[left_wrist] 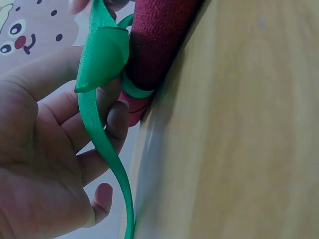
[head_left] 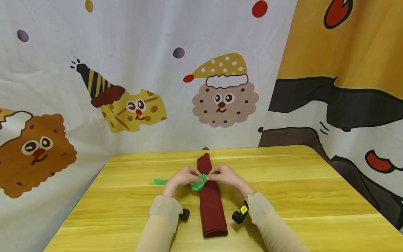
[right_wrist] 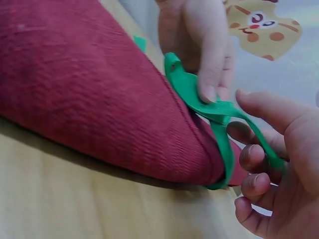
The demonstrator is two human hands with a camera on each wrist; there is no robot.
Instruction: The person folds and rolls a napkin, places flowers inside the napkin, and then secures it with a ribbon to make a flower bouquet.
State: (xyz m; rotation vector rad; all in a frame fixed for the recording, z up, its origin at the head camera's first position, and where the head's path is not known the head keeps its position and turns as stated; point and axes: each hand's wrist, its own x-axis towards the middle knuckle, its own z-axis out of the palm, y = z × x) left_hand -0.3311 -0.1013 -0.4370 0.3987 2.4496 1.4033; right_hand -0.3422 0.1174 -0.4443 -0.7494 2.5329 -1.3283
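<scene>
A dark red rolled cloth (head_left: 212, 206) lies lengthwise on the table, with a green ribbon (head_left: 198, 185) wrapped around it and crossed on top. My left hand (head_left: 185, 176) pinches a folded loop of the ribbon from the left side, and a ribbon tail (left_wrist: 112, 157) hangs down past its fingers in the left wrist view. From the right, my right hand (head_left: 226, 176) holds the ribbon's other end near the crossing. In the right wrist view that end (right_wrist: 256, 132) runs between the right hand's thumb and curled fingers. The fingers partly hide the crossing.
The wooden table (head_left: 283, 196) extends on both sides of the cloth. A curtain (head_left: 151, 42) with cartoon figures hangs behind it. Small black wrist cameras are strapped on, one beside the left cuff (head_left: 184, 215) and one by the right cuff (head_left: 240, 214).
</scene>
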